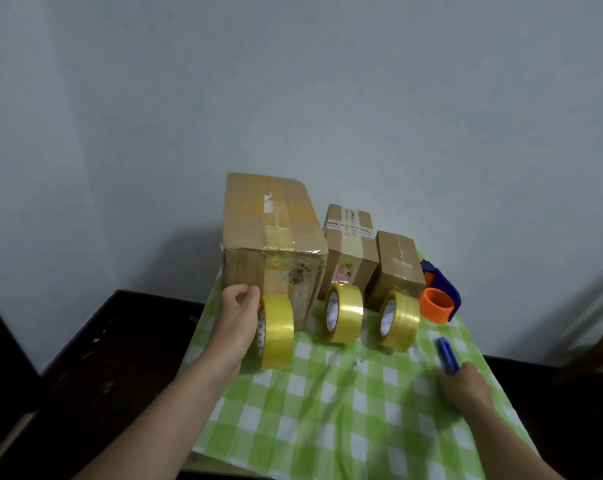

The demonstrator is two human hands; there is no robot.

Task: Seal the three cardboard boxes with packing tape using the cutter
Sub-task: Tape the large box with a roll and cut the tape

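Note:
Three cardboard boxes stand in a row at the back of the table: a large box [270, 233], a middle box [351, 242] and a small box [398, 263]. In front of each stands a yellow tape roll on edge: left roll [277, 332], middle roll [345, 313], right roll [398, 320]. My left hand [239, 315] grips the left roll from its left side. My right hand [464, 384] holds a blue cutter [447, 355] on the cloth at the right. An orange and blue tape dispenser [438, 296] sits right of the small box.
A green and white checked cloth [327, 410] covers the small table. Dark furniture [102, 358] lies to the left and right of it. A pale wall [293, 81] rises directly behind the boxes.

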